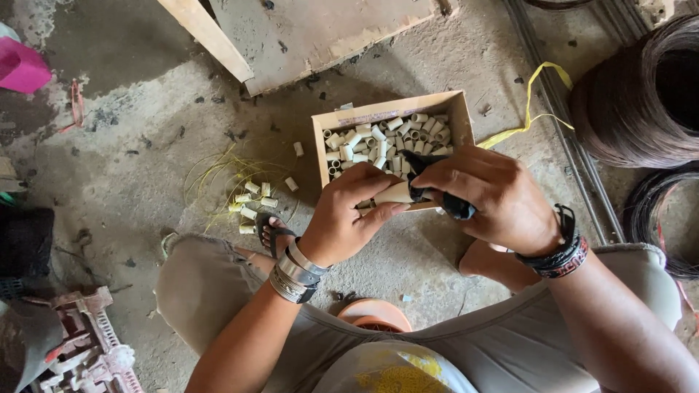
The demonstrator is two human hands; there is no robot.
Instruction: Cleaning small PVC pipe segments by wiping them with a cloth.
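Dusty concrete floor point(145, 145), cardboard box point(460, 120)

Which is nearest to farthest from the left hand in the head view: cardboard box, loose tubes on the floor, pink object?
From the left hand:
1. Cardboard box, just above the hand, full of short pale tubes.
2. Loose tubes on the floor, image left, by the sandalled foot.
3. Pink object, far upper-left corner.

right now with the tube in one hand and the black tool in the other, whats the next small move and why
Probably ease the black tool a little further into the pale tube. The left hand pinches the tube, the right hand grips the tool, and the tool's tip already meets the tube's end above the cardboard box of similar tubes.
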